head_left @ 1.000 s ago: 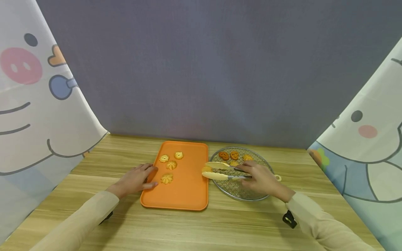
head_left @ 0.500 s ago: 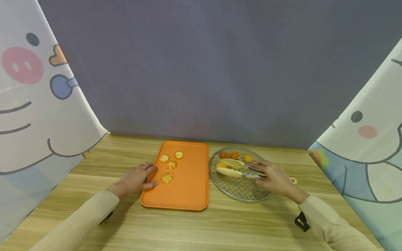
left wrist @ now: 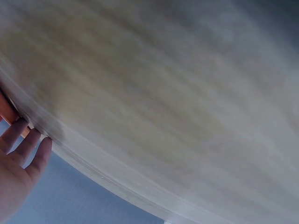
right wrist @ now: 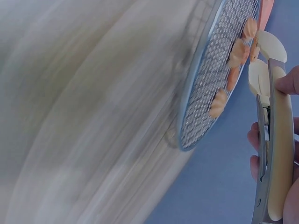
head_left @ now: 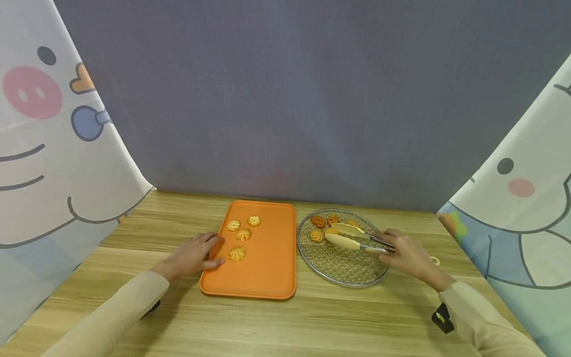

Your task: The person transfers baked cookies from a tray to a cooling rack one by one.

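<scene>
Right hand (head_left: 408, 254) grips the tongs (head_left: 352, 238) over the wire rack (head_left: 343, 270); left hand (head_left: 193, 254) rests flat on the orange tray (head_left: 267, 267) — the rack's cookies (head_left: 317, 235) look light, brittle — pinch gently across their edges.

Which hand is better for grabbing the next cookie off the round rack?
Probably the right hand: it holds the tongs over the round rack. The left hand rests on the orange tray.
</scene>
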`<move>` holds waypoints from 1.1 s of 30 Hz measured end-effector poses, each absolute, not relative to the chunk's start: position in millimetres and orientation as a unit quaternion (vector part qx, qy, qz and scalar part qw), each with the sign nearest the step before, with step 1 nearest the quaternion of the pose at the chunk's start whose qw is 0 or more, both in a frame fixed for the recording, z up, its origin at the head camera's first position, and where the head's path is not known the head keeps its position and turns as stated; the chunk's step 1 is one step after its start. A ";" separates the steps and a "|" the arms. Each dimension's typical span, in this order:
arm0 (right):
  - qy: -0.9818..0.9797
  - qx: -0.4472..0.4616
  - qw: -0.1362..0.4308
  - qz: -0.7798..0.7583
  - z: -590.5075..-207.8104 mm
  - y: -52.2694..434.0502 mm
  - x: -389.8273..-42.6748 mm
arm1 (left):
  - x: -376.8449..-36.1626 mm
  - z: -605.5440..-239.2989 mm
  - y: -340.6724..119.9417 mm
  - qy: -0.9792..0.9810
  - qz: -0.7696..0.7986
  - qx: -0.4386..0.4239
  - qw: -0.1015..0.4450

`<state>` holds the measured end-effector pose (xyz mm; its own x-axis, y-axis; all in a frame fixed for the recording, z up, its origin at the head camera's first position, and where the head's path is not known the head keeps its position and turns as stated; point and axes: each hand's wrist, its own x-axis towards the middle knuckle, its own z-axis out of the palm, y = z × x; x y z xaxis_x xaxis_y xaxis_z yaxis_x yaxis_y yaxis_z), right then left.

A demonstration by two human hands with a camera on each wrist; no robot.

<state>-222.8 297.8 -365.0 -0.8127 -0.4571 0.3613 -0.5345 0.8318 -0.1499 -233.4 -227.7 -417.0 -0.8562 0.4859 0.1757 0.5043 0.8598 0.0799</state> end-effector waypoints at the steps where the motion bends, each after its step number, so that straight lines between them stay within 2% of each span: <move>1: -0.946 0.257 0.154 0.124 -365.5 300.2 -222.5 | -233.5 -417.2 -227.7 -0.961 -0.062 -0.258 0.076; 14: -0.946 0.241 0.190 0.105 -371.3 325.6 -222.3 | -233.2 -417.2 -227.8 -0.963 -0.062 -0.251 0.076; 24: -0.957 0.220 0.163 0.098 -375.7 334.9 -220.8 | -232.8 -415.1 -226.8 -0.963 -0.062 -0.252 0.070; 33: -0.958 0.215 0.161 0.097 -379.8 337.1 -221.5 | -232.9 -415.6 -226.6 -0.963 -0.060 -0.253 0.071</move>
